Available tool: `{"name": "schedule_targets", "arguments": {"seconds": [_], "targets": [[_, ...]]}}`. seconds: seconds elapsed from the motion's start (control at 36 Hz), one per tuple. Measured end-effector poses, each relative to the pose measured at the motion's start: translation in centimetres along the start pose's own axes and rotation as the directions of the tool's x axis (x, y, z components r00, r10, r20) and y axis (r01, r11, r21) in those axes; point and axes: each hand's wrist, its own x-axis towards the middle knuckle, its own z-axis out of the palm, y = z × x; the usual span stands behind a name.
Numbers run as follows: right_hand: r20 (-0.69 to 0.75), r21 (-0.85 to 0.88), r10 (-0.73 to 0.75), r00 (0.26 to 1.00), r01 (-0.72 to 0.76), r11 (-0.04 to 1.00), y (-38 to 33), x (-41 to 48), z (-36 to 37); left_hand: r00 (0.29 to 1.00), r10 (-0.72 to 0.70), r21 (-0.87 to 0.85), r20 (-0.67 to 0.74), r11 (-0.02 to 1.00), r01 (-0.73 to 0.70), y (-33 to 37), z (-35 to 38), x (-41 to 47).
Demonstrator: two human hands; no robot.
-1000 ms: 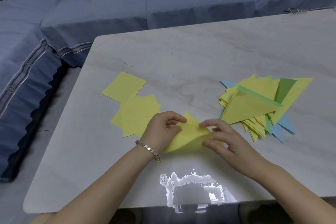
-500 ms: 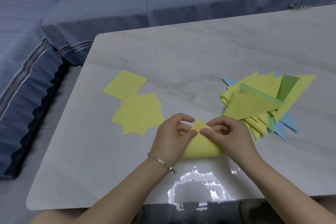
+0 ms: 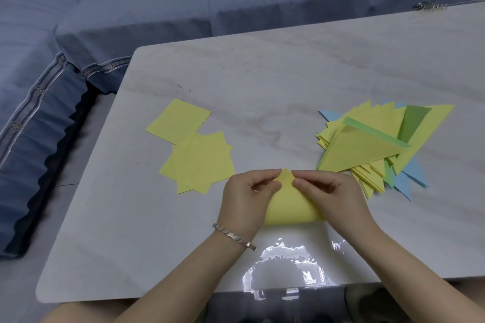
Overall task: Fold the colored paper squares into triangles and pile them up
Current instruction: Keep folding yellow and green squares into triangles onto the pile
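A yellow paper square (image 3: pixel 291 204) lies bent over on itself near the table's front edge, its two corners meeting at the top and its lower fold still rounded. My left hand (image 3: pixel 244 199) pinches the paper's left side near the top corner. My right hand (image 3: pixel 330 196) pinches the right side of that same corner. To the left lies a loose stack of flat yellow squares (image 3: pixel 199 162), with one more yellow square (image 3: pixel 178 122) just behind it. On the right sits a pile of folded triangles (image 3: pixel 372 144), mostly yellow with some green and blue.
The white marble table (image 3: pixel 262 73) has bare surface behind the papers and a bright glare patch at its front edge. A blue sofa (image 3: pixel 131 13) with cushions wraps round the far and left sides. A small metal object (image 3: pixel 429 6) lies at the far right corner.
Both hands have brought the paper's near corner up onto the far corner and now pinch the two corners together. The view has shifted slightly.
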Motion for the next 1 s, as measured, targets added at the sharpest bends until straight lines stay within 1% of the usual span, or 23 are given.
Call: {"name": "schedule_targets", "arguments": {"seconds": [0.11,0.28,0.36,0.44,0.47,0.5,0.53,0.56,0.58,0.61,0.67,0.72,0.78,0.89,1.0], "targets": [[0.0,-0.011,-0.031,1.0,0.031,0.999,0.1,0.1,-0.2,1.0,-0.009,-0.001,0.0,1.0,0.009,-0.3,0.1,0.1],[0.017,-0.023,-0.037,0.999,0.037,0.999,0.5,0.7,-0.3,1.0,-0.007,0.01,0.024,1.0,0.006,-0.6,0.2,0.8],[0.08,-0.089,-0.051,0.995,0.058,0.994,1.0,1.4,-0.5,0.995,-0.044,0.022,0.087,0.999,0.043,-0.8,0.1,2.0],[0.119,-0.203,-0.055,0.991,0.078,0.976,1.8,2.6,-0.7,0.988,-0.069,0.11,0.135,0.993,0.054,-1.5,0.5,3.7],[0.12,-0.261,-0.061,0.991,0.09,0.961,2.0,2.9,-0.7,0.987,-0.079,0.141,0.139,0.988,0.059,-1.8,0.7,4.3],[0.117,-0.355,-0.093,0.989,0.129,0.926,2.4,3.1,-0.6,0.986,-0.089,0.164,0.139,0.984,0.066,-2.1,1.0,4.7],[0.126,-0.47,-0.169,0.978,0.209,0.857,2.9,3.4,-0.5,0.986,-0.099,0.18,0.133,0.981,0.074,-2.5,1.3,5.2],[0.157,-0.573,-0.254,0.954,0.298,0.763,3.6,3.5,-0.4,0.986,-0.108,0.191,0.123,0.978,0.083,-2.9,1.5,5.6],[0.191,-0.642,-0.308,0.932,0.356,0.679,4.3,3.4,-0.2,0.987,-0.118,0.198,0.112,0.976,0.094,-3.4,1.7,6.0],[0.23,-0.677,-0.333,0.915,0.396,0.621,4.9,3.2,-0.1,0.987,-0.127,0.205,0.103,0.973,0.104,-3.9,1.8,6.3],[0.32,-0.686,-0.347,0.882,0.468,0.557,6.1,2.5,0.2,0.986,-0.142,0.222,0.09,0.968,0.119,-4.6,2.0,6.8],[0.403,-0.67,-0.317,0.859,0.513,0.537,7.0,1.6,0.4,0.986,-0.145,0.225,0.084,0.967,0.123,-5.2,2.1,7.1],[0.44,-0.652,-0.323,0.838,0.546,0.527,8.0,0.8,0.4,0.988,-0.131,0.223,0.083,0.969,0.11,-5.5,2.1,7.3],[0.439,-0.634,-0.391,0.809,0.587,0.504,9.1,-0.7,0.2,0.989,-0.109,0.214,0.096,0.973,0.086,-5.9,2.0,7.4],[0.463,-0.631,-0.404,0.789,0.613,0.475,9.5,-1.7,0.3,0.99,-0.112,0.174,0.09,0.98,0.095,-6.4,2.1,7.5]]}}
